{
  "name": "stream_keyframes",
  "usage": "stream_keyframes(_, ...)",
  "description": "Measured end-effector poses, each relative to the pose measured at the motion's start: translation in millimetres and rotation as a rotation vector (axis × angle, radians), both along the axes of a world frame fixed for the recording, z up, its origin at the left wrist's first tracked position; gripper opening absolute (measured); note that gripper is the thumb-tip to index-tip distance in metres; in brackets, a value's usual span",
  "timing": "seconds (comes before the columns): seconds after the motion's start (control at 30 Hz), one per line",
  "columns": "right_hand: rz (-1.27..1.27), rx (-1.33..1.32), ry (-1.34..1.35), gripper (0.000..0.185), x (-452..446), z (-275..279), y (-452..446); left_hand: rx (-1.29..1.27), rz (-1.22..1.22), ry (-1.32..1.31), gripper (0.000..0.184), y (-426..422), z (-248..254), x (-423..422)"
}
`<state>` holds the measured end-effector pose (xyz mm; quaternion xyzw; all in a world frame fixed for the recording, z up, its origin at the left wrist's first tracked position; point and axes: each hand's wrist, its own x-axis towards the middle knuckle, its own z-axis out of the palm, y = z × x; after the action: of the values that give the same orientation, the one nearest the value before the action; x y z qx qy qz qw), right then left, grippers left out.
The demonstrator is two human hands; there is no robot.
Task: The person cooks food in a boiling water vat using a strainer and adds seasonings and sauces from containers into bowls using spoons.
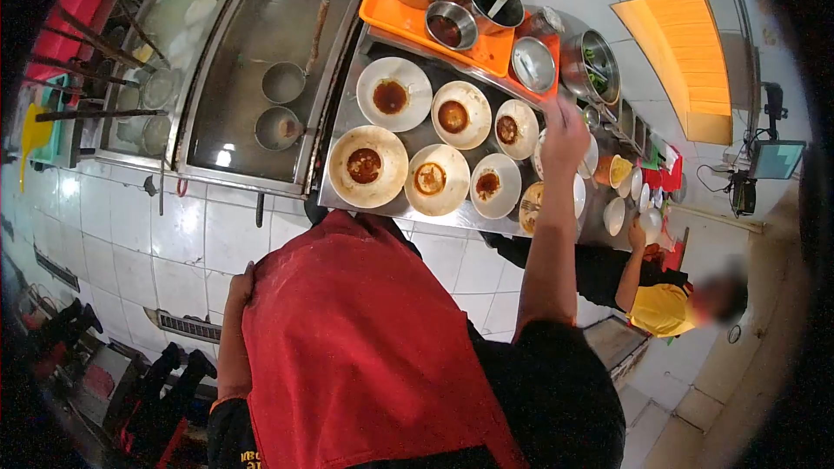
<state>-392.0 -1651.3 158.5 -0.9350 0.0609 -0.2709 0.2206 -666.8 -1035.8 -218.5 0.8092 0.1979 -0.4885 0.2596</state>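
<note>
My right hand (565, 126) is raised over the bowls at the right, near a metal bowl (533, 64); its fingers are smeared by motion, and whether they hold anything cannot be made out. At my side, my left hand (242, 285) rests against the red apron (347, 339), its fingers mostly hidden. Several white bowls with dark brown sauce stand in rows on the steel counter, among them a large one (367, 167) at the near left, another (393, 94) behind it and a smaller one (496, 186) near my right forearm.
A vat of liquid (234, 108) with two round strainers lies left of the counter. Along the back, an orange tray (387, 13) bears metal pots, and a deep pot (590, 68) holds greens. A co-worker in a yellow and black top (658, 308) reaches toward white bowls at the right.
</note>
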Motion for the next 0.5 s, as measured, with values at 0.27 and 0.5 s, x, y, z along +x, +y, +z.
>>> stream_keyframes(0.27, -0.247, 0.072, 0.493, 0.022, -134, -98, -25, -0.118, -0.559, -0.067, 0.069, 4, -82, 11)
stream_keyframes(0.5, 0.108, 0.041, -0.098, 0.021, 60, -13, 60, -0.069, -0.351, -0.06, 0.068, -29, 25, 69)
